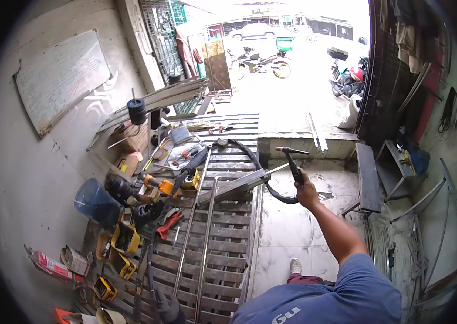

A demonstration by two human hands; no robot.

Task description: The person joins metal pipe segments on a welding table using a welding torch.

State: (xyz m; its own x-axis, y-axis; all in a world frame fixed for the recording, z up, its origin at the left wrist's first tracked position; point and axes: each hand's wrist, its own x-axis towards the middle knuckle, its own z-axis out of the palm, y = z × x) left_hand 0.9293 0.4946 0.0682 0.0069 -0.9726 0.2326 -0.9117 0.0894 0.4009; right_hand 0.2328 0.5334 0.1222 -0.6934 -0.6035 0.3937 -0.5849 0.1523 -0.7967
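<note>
My bare right hand [307,191] is closed round the black handle of a TIG welding torch [292,163], held up over the floor to the right of the slatted table. Its nozzle points left, and a thick black cable [254,160] loops from it back across the table. Low in the view, my left hand [169,309] wears a grey glove, its fingers stretched forward and apart beside two long shiny metal tubes [207,248]. The tubes lie lengthwise on the slatted metal table [228,216]. A rectangular metal bar [234,186] crosses near their far ends.
Along the table's left side are a yellow power tool [159,185], red-handled pliers [169,224], yellow containers [126,238] and a blue bucket [96,201]. A dark bench [367,181] stands at right. Motorbikes [263,63] are parked outside the open doorway, beyond a raised step [304,148].
</note>
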